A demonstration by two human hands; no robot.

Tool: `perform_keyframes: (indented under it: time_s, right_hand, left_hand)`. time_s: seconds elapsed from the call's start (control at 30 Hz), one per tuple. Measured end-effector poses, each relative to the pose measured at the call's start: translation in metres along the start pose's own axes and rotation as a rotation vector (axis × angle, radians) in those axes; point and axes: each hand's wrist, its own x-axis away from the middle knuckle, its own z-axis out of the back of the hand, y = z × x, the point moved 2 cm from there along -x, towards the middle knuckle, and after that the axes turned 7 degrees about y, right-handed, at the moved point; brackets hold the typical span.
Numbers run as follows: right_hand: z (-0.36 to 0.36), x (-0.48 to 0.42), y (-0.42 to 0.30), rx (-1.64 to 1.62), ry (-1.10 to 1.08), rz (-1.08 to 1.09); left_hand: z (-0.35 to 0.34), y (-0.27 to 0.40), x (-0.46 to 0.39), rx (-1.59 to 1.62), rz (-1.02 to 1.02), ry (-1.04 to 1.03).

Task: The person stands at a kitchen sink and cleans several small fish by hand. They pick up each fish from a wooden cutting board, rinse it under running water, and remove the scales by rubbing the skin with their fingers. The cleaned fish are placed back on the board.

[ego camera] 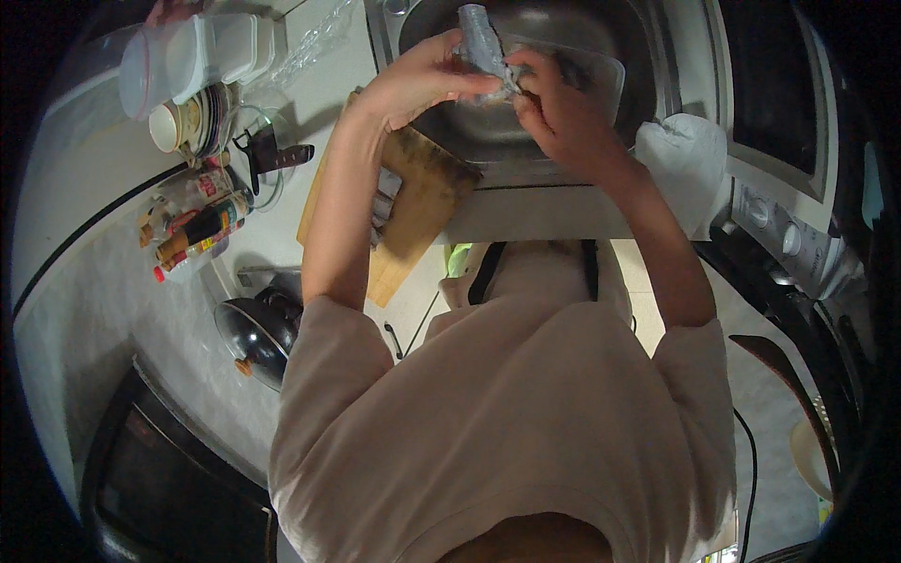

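Note:
Over a metal sink basin [457,134], my left hand [450,77] grips a silvery piece, which looks like a section of fish [482,39]. The fingers of my right hand [545,95] pinch its lower end, close to my left fingertips. Below both hands, a clear plastic container [616,77] sits in the sink, with dark matter in it that I cannot make out. Left of the sink lies a wooden cutting board [422,204] with a dark stain. More silvery pieces [384,197] rest on the board, partly hidden by my left forearm.
Plastic containers [225,49], stacked bowls [165,127], a dark-handled knife [271,156] by a glass lid, and several bottles [204,218] stand on the left. A lidded black pan [257,338] is lower left. A white plastic bag [683,155] sits right of the sink, beside an oven-like appliance [781,91].

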Motion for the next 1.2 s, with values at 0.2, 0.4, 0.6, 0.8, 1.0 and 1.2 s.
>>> perform_keyframes:
  time_s: [0.2,0.4,0.6,0.8,1.0,1.2]
  right_hand:
    - [-0.004,0.001,0.007,-0.019,0.148,0.215]
    - [-0.007,-0.006,0.01,0.103,0.027,0.229]
    - [-0.008,-0.009,0.013,0.056,0.016,0.154]
    - [-0.011,-0.007,0.014,0.352,0.089,0.264]
    - [0.006,-0.009,-0.005,0.317,0.038,0.235]
    - [0.013,-0.011,-0.009,0.319,0.0,0.263]
  left_hand:
    - [-0.005,-0.003,0.001,-0.072,-0.099,0.065]
    - [-0.013,-0.008,-0.001,-0.071,-0.083,0.097]
    - [-0.019,-0.021,-0.007,-0.103,-0.133,0.141]
    - [-0.022,-0.014,-0.01,-0.198,-0.187,0.087]
    - [-0.019,-0.01,-0.011,-0.281,-0.135,0.047]
    - [-0.015,-0.01,-0.012,-0.237,-0.117,-0.066]
